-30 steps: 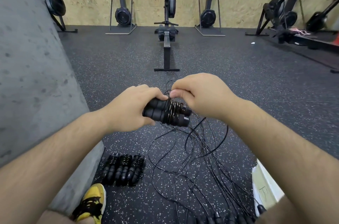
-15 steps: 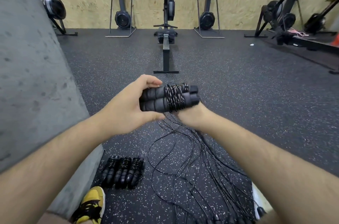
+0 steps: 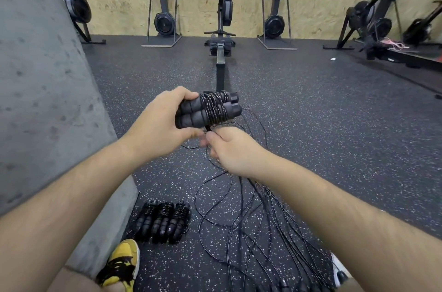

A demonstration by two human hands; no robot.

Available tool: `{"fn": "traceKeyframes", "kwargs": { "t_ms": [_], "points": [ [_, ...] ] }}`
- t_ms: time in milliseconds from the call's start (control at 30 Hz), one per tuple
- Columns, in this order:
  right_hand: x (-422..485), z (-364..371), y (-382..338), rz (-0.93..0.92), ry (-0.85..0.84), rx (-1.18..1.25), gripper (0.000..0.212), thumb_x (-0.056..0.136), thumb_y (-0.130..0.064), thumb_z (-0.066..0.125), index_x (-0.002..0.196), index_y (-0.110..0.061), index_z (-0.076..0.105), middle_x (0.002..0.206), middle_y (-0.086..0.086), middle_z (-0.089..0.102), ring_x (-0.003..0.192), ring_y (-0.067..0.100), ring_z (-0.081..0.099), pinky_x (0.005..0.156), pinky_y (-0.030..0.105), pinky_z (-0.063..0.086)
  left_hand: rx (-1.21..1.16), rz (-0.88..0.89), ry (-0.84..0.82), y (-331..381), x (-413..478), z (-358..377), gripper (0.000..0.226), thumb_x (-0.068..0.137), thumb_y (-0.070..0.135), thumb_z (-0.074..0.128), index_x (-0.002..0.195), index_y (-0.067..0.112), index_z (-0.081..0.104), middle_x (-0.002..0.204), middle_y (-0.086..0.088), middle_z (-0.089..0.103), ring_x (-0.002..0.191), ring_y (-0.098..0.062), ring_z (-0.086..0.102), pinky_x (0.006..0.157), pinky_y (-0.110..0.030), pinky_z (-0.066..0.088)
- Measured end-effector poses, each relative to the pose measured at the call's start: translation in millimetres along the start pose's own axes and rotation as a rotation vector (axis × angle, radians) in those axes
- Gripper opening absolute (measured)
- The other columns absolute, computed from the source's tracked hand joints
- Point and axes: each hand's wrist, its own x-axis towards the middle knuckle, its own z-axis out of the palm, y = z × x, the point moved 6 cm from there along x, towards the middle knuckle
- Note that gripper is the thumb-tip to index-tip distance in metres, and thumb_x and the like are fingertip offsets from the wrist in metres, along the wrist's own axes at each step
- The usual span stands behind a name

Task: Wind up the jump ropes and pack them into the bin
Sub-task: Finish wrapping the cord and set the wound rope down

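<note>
My left hand (image 3: 160, 124) grips a pair of black jump rope handles (image 3: 209, 109) held side by side, with black cord wound tightly round their middle. Just below them my right hand (image 3: 229, 148) pinches the loose end of that cord, which runs up to the winding. Three wound-up jump ropes (image 3: 163, 222) lie side by side on the floor near my foot. A tangle of loose black cords (image 3: 251, 232) spreads over the floor under my right forearm. A white corner of what may be the bin (image 3: 339, 267) shows at the lower right, mostly hidden by my arm.
A grey concrete block (image 3: 47, 100) rises along the left. My yellow and black shoe (image 3: 122, 263) is at the bottom. A rowing machine (image 3: 221, 35) stands straight ahead, with more gym machines along the wooden back wall and at the right. The floor is dark speckled rubber.
My right hand went from above the handles, round behind them, to below them, drawing the cord along. My left hand raised the handles slightly and more cord sits on the winding.
</note>
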Motion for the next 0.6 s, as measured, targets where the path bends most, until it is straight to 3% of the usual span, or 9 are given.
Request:
{"fn": "traceKeyframes", "kwargs": {
  "t_ms": [133, 267, 433, 600],
  "points": [
    [-15.7, -5.3, -16.0, -0.069, -0.052, -0.18, 0.033, 0.106, -0.03, 0.036, 0.088, -0.026, 0.063, 0.065, -0.008, 0.058, 0.054, 0.009, 0.051, 0.055, 0.026, 0.041, 0.192, 0.003, 0.006, -4.1, 1.4, -1.3, 0.075, 0.067, 0.031, 0.093, 0.131, 0.017, 0.056, 0.118, 0.0, 0.063, 0.111, -0.026, 0.056, 0.098, -0.043, 0.045],
    [-27.6, -13.3, -29.4, -0.087, -0.099, -0.328, 0.036, 0.105, -0.032, 0.039, 0.096, -0.013, 0.068, 0.063, -0.003, 0.055, 0.054, 0.014, 0.049, 0.054, 0.03, 0.041, 0.316, 0.042, -0.031, -9.2, 0.4, 4.1, 0.072, 0.068, 0.034, 0.092, 0.128, 0.014, 0.058, 0.117, -0.002, 0.066, 0.106, -0.029, 0.057, 0.093, -0.047, 0.047],
    [-33.8, -33.1, -44.4, -0.232, 0.012, -0.643, 0.029, 0.102, -0.032, 0.042, 0.087, -0.016, 0.061, 0.077, 0.0, 0.062, 0.074, 0.023, 0.056, 0.063, 0.034, 0.041, 0.32, 0.037, -0.072, -11.4, -0.5, 9.3, 0.069, 0.066, 0.033, 0.093, 0.124, 0.016, 0.059, 0.115, 0.002, 0.066, 0.105, -0.026, 0.056, 0.089, -0.042, 0.045],
    [-32.4, -42.1, -44.2, -0.37, 0.153, -0.913, 0.027, 0.104, -0.039, 0.035, 0.101, -0.024, 0.058, 0.087, -0.004, 0.06, 0.082, 0.026, 0.057, 0.066, 0.035, 0.039, 0.336, 0.128, -0.141, -0.4, -3.4, 20.1, 0.065, 0.061, 0.023, 0.092, 0.119, 0.018, 0.063, 0.114, 0.01, 0.067, 0.103, -0.025, 0.057, 0.088, -0.043, 0.046]
  ]
}}
